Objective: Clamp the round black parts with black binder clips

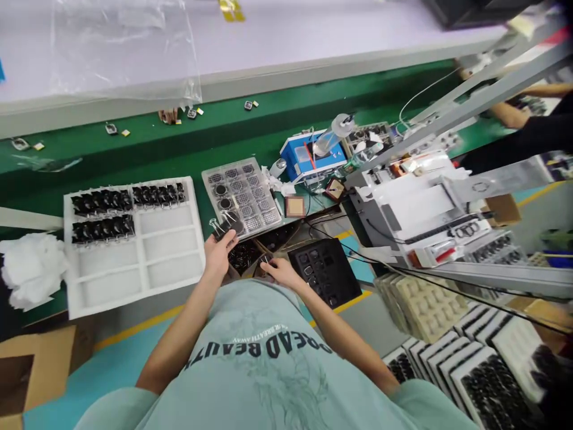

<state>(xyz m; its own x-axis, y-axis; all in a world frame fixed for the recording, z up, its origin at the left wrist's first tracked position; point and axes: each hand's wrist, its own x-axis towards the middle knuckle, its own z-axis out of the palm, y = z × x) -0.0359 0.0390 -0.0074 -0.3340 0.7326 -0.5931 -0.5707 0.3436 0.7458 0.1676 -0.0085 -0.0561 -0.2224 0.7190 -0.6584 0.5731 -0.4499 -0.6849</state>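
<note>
My left hand (218, 254) is closed on a black binder clip (222, 230) with silver wire handles, at the near edge of a clear plastic tray (206, 179). Round dark parts and mesh-like pieces sit in that tray's pockets. My right hand (282, 272) is lower and to the right, its fingers pinched on a small dark piece with a metallic glint (265, 259); its kind is too small to tell. Below and between both hands, an open box (242, 257) holds many small black pieces. To the left, a white foam tray (172, 263) carries rows of black clips (105, 203).
Crumpled white wrapping (33, 272) lies left of the foam tray. A blue machine (290, 158) and a white machine (412, 209) stand to the right, with cables hanging nearby. A black tray (344, 280) sits lower right. Another person's arm (510, 113) is at far right.
</note>
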